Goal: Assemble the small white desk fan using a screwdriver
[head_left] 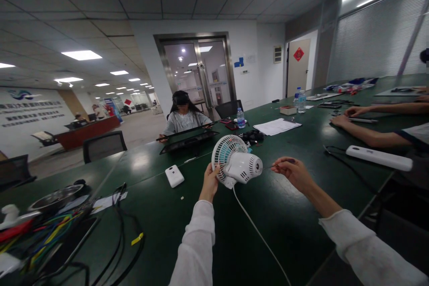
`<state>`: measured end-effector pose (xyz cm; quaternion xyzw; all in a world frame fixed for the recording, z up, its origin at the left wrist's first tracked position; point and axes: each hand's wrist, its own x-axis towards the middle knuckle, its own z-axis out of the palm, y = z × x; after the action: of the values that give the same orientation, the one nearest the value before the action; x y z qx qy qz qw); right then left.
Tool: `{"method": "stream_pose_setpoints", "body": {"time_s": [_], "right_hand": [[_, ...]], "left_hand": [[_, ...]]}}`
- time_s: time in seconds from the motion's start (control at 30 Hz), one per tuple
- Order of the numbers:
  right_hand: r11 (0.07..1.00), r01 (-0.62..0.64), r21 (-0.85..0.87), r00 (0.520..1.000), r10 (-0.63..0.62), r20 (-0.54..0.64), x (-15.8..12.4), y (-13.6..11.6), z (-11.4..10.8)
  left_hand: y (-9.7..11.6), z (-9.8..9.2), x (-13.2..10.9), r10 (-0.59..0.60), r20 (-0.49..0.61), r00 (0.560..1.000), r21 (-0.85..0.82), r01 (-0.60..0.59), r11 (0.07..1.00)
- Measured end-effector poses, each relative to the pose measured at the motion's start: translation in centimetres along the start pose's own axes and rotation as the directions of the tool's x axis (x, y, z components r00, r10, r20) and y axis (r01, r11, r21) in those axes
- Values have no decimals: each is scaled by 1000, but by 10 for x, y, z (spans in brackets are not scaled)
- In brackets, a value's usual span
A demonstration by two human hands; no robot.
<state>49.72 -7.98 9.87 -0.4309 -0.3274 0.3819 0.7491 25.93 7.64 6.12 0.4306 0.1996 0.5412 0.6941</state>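
Note:
A small white electric fan (244,167) with light blue blades is tilted above the green table, its motor housing turned to the right. My left hand (210,182) is closed around the fan near the grille's lower edge and base. Pinched in my right hand (291,170) is a thin screwdriver (267,168), its shaft pointing at the round hole in the back of the housing. Whether the tip touches the hole I cannot tell. A white cord (256,228) runs from the fan down toward the table's near edge.
Left lie cables (117,232), a metal bowl (56,196) and a white device (174,176). Beyond the fan are papers (277,127), a water bottle (240,118) and a person (187,116) holding a dark panel. Another person's hands (351,116) rest at right, near a white bar (378,157).

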Motion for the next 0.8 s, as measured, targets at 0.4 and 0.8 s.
{"method": "stream_pose_setpoints", "body": {"time_s": [0.4, 0.8], "right_hand": [[1000, 9, -18, 995, -11, -96, 8, 10, -14], [949, -131, -288, 977, 74, -202, -1, 3, -1]], "left_hand": [[2, 1, -2, 7, 32, 999, 59, -9, 998], [4, 49, -13, 66, 204, 977, 397, -145, 906]]}}
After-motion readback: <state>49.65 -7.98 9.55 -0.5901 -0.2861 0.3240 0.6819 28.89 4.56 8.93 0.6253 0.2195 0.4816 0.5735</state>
